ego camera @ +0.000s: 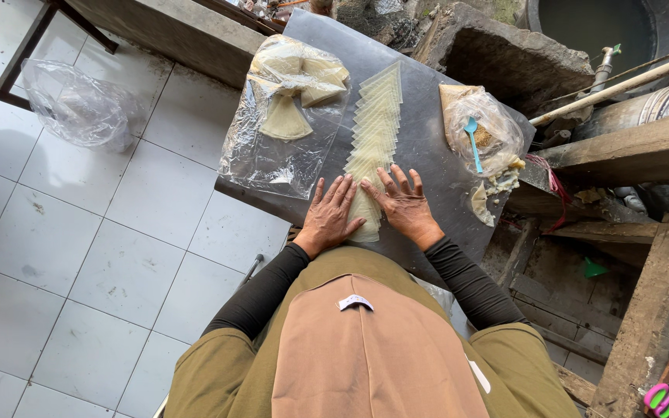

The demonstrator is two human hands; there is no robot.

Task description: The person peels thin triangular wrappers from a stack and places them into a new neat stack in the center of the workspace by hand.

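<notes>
wrappers (377, 124) between left hand (331, 217), right hand (404, 205), seemingly touching

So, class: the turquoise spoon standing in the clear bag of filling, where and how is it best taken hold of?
Probably by the spoon's upper handle, pinched from above. The handle juts out of the bag's open mouth while the lower end sits buried in the filling, so only the top is free to grasp.

White tiled floor (79, 255), grey metal table (427, 147), rough wooden beams (644, 147)

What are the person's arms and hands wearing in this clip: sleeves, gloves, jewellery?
Both arms are covered to the wrist by snug black long sleeves. The left hand and right hand are bare, with no gloves. No rings, watch or bracelets are visible.
</notes>
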